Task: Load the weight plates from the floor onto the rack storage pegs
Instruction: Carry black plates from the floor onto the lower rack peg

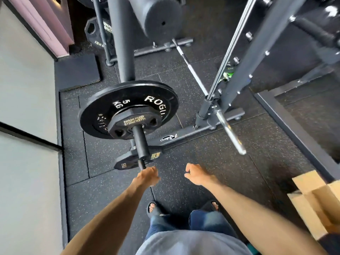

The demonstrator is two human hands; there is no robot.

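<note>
Nearest the lens, a grey shirt (pixel 191 243) and blue jeans (pixel 165 223) were recorded, with sandalled feet (pixel 151 207) set on the speckled rubber floor (pixel 202 150). Both forearms were extended forward. The left hand (pixel 148 174) was curled at the tip of the black storage peg (pixel 140 142); whether its fingers gripped that tip could not be determined. The fingers of the right hand (pixel 195 174) were loosely curled, and nothing was held. Beyond the left fingers, two plates were seated on the peg: a small octagonal plate (pixel 127 123) in front, touching a 5 kg plate (pixel 132 94) behind it. Just ahead of the left fingers, beneath the peg, a 15 kg plate (pixel 123 162) lay on the floor. Ahead of the right fingers, well apart, a chrome peg (pixel 230 132) projected from the rack.
</note>
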